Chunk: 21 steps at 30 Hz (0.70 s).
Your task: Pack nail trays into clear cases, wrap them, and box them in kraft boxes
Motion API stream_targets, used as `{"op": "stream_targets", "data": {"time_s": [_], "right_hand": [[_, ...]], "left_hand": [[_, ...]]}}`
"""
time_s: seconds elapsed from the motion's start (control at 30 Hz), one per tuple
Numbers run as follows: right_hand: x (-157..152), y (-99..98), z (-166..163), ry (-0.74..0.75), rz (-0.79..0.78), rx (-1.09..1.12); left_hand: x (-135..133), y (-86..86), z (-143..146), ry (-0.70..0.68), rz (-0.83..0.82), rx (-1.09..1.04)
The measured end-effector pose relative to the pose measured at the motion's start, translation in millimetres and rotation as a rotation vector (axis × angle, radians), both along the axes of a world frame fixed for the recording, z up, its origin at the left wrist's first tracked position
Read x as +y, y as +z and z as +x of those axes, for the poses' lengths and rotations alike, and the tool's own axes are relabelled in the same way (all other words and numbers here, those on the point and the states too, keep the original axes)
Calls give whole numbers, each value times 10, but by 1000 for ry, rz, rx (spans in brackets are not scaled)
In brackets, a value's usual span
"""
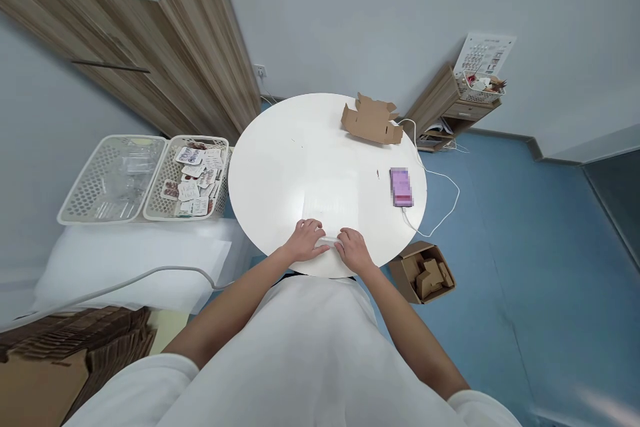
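Observation:
Both hands rest at the near edge of a round white table [300,160]. My left hand [306,241] and my right hand [353,249] are curled around the two ends of a small clear plastic piece [330,239] lying on the tabletop. The fingers of each hand are bent and pressed on it. A faint clear sheet or package [331,207] lies just beyond the hands. A partly folded brown cardboard box [373,120] sits at the table's far side. A phone [401,187] with a white cable lies at the right of the table.
Two white perforated baskets stand to the left, one [113,177] with clear plastic pieces, the other [193,177] with printed cards. A cardboard box [423,273] of folded boxes sits on the blue floor at right. Flat cardboard stacks [75,340] lie lower left. A wooden cabinet [165,47] stands behind.

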State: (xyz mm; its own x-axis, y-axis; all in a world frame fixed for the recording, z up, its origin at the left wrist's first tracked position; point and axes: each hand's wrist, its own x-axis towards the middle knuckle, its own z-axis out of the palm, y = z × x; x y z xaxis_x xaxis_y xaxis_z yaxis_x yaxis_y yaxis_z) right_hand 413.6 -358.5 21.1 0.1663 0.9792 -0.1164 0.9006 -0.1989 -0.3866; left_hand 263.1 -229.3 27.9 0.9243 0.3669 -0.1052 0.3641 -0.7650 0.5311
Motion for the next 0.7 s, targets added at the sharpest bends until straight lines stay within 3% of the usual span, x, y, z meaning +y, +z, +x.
{"op": "stream_targets", "data": {"time_s": [0.13, 0.3, 0.47, 0.7], "right_hand": [[40, -41, -29, -54, -42, -31], [123, -75, -19, -147, -66, 31], [195, -81, 19, -244, -63, 164], [264, -150, 135, -392, -229, 328]], "left_hand": [[31, -62, 12, 19, -102, 21], [76, -190, 43, 157, -270, 2], [154, -276, 86, 244, -351, 52], [249, -351, 193, 328, -405, 242]]}}
